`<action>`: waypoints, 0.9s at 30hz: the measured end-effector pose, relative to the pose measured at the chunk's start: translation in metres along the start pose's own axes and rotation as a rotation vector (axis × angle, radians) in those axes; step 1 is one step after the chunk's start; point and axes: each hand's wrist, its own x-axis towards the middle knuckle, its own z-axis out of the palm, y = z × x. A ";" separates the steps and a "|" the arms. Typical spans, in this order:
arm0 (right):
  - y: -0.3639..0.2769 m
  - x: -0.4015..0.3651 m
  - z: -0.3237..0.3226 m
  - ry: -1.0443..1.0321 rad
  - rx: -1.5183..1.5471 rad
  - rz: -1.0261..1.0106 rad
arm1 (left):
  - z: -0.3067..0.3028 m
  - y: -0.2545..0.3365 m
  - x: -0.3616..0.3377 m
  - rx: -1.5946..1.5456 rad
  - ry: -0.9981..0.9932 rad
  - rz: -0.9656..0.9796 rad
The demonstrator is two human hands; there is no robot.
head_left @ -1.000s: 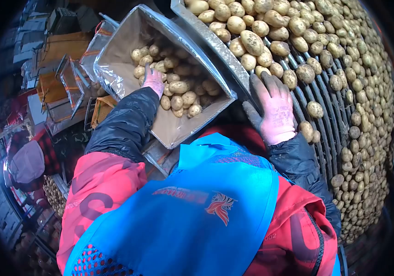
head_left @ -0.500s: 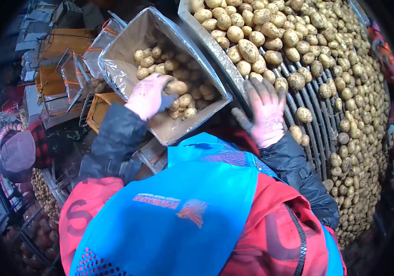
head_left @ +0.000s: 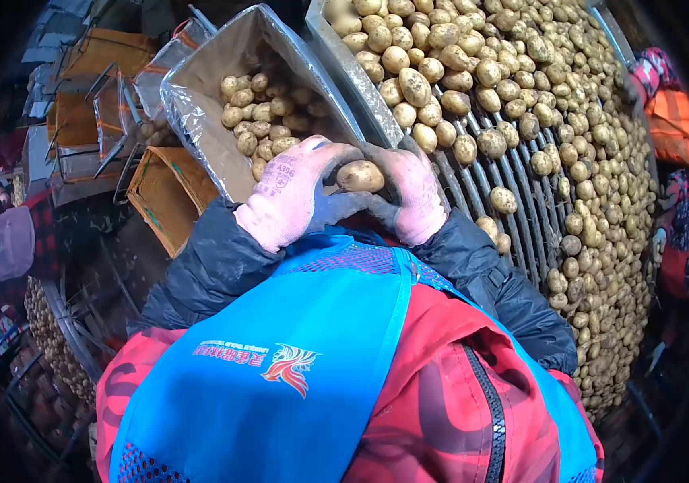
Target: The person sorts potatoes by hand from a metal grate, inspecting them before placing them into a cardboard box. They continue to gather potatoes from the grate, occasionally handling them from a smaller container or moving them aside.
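Observation:
Both hands wear pink gloves with grey, soiled fingers. Between them is one potato (head_left: 360, 176), in front of the chest and near the box's close edge. My left hand (head_left: 300, 189) curls around its left side, fingers bent over and under it. My right hand (head_left: 409, 187) closes in from the right, with fingertips meeting those of the left hand. Just beyond, a box (head_left: 187, 121) lined with clear plastic holds several potatoes (head_left: 262, 113). On the right, a slatted metal table (head_left: 526, 189) carries a large spread of potatoes (head_left: 610, 241).
The metal rim (head_left: 361, 84) of the table runs beside the box. Orange-brown boxes (head_left: 169, 193) stand at the left. A person in a cap (head_left: 6, 244) is at the far left. Another person in an orange garment (head_left: 674, 133) is at the far right, across the potatoes.
My left hand has moved out of the box toward the right with a potato. My right hand has left the table's edge and come left to meet it.

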 end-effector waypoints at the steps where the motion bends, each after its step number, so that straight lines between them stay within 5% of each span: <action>1: 0.001 0.000 0.000 0.011 0.022 -0.001 | 0.000 0.001 0.000 0.005 0.008 0.003; 8: 0.004 0.001 0.000 -0.039 0.118 -0.030 | -0.007 0.017 -0.004 -0.084 -0.061 -0.227; 18: 0.000 0.001 0.003 -0.167 0.148 -0.019 | 0.003 -0.002 -0.028 -0.570 0.040 -0.114; 20: 0.002 0.003 0.006 -0.180 0.124 -0.050 | -0.002 0.020 -0.026 -0.829 -0.059 -0.482; 21: 0.003 0.003 0.007 -0.189 0.128 -0.059 | 0.003 0.017 -0.033 -0.831 -0.045 -0.486; 23: 0.002 0.003 0.010 -0.223 0.090 -0.095 | 0.024 0.001 -0.048 -0.292 0.178 -0.203; 27: -0.009 0.006 0.014 -0.277 0.003 -0.146 | 0.022 0.006 -0.065 -0.239 0.260 -0.227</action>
